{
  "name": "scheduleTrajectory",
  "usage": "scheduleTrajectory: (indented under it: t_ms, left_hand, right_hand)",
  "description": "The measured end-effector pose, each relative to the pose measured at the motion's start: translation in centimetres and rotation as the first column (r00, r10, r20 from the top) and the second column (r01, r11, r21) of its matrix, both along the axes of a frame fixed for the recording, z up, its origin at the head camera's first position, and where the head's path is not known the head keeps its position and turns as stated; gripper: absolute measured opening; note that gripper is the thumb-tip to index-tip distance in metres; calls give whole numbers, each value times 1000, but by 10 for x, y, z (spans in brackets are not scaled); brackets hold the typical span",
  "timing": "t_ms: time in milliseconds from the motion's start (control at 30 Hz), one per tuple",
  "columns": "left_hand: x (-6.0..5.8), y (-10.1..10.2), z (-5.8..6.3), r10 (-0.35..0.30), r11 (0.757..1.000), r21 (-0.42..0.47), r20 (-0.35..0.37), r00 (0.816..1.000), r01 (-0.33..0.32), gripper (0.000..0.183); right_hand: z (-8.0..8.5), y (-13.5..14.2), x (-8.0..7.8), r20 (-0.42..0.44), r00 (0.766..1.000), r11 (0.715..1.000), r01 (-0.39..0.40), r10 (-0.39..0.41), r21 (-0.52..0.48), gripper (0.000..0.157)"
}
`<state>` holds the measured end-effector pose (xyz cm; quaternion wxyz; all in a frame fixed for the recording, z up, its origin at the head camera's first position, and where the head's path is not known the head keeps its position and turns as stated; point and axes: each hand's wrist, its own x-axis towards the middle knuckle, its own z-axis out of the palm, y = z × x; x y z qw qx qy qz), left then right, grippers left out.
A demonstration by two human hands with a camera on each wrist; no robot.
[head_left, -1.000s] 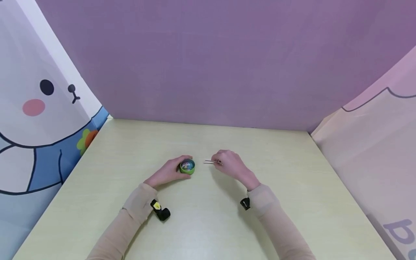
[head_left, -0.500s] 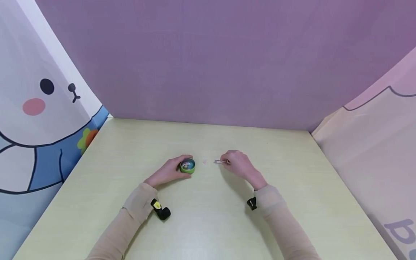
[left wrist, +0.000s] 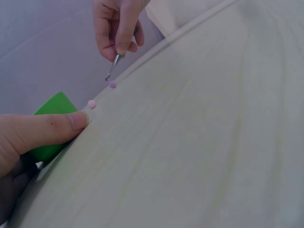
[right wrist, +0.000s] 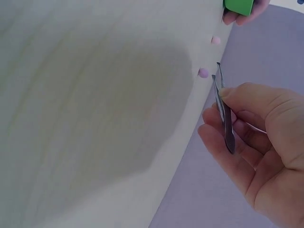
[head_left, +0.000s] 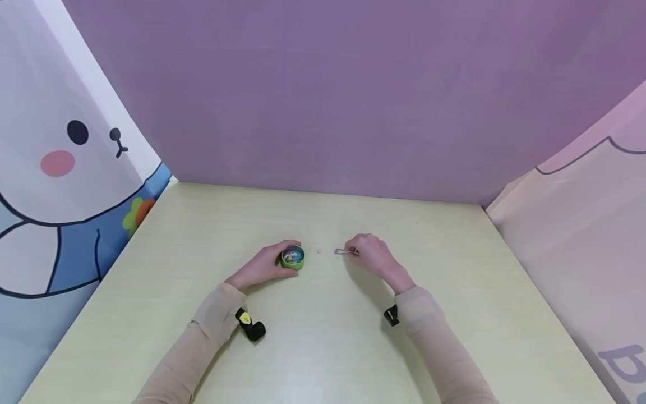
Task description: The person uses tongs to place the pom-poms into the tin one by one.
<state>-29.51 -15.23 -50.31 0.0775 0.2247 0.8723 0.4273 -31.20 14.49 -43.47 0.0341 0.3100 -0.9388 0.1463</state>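
My left hand (head_left: 264, 264) holds a small green round container (head_left: 292, 265), thumb on the near side and fingers on the far side. Colourful contents or a print, too small to make out, show inside its dark rim. In my right hand (head_left: 370, 255) I pinch metal tweezers (right wrist: 225, 114) between thumb and fingers, tips pointing left and standing apart. A small purple ball (right wrist: 203, 73) lies on the table close to the tips; nothing is seen between them. Nearer the container sits a small pink ball (right wrist: 216, 40), also on the table.
The pale wooden table (head_left: 323, 336) runs back to a purple panel (head_left: 323, 112). Printed side panels, one with a cartoon animal (head_left: 55, 196), stand at left and right. A black wrist device (head_left: 250, 325) is strapped by the left sleeve.
My right hand has moved right with the tweezers, away from the pink ball, which now shows by itself on the table. The left hand and container stay in place.
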Motion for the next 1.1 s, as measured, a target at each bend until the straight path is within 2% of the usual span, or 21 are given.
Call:
scheduleTrajectory:
  t_ms: [433, 1100]
  left_hand:
    - [1, 2, 2, -2, 1000, -19, -10, 1000, 2, 76]
    - [2, 1, 4, 2, 1000, -7, -1, 1000, -2, 75]
  right_hand:
    - [-2, 2, -5, 52, 999, 1000, 12, -12, -4, 12]
    - [-4, -2, -7, 75, 997, 1000, 24, -24, -1, 14]
